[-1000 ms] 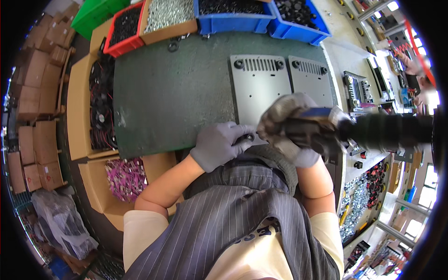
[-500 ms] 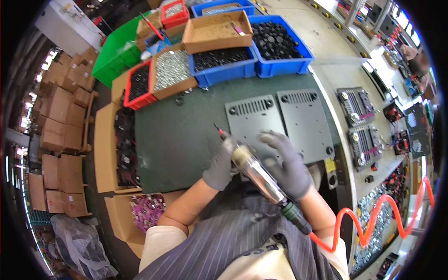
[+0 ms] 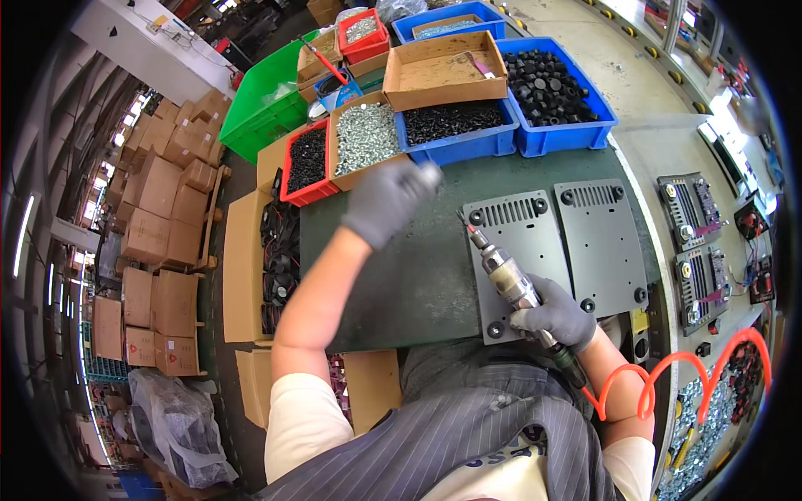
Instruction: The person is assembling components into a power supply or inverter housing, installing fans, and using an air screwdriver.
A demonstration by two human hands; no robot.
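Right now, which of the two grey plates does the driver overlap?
The left plate: in this view the driver in the right hand overlaps it, while the right plate is clear of the driver.

There were two gloved hands [image 3: 386, 206] | one power screwdriver [image 3: 507, 277] | two grey plates [image 3: 603, 250] | two red bins [image 3: 312, 193] | three large blue bins [image 3: 457, 152] | one green crate [image 3: 269, 125] | one coiled hose [image 3: 743, 335]

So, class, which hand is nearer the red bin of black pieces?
Left. The left hand is just right of the red bin; the right hand, with the powered screwdriver, is farther right and lower in view.
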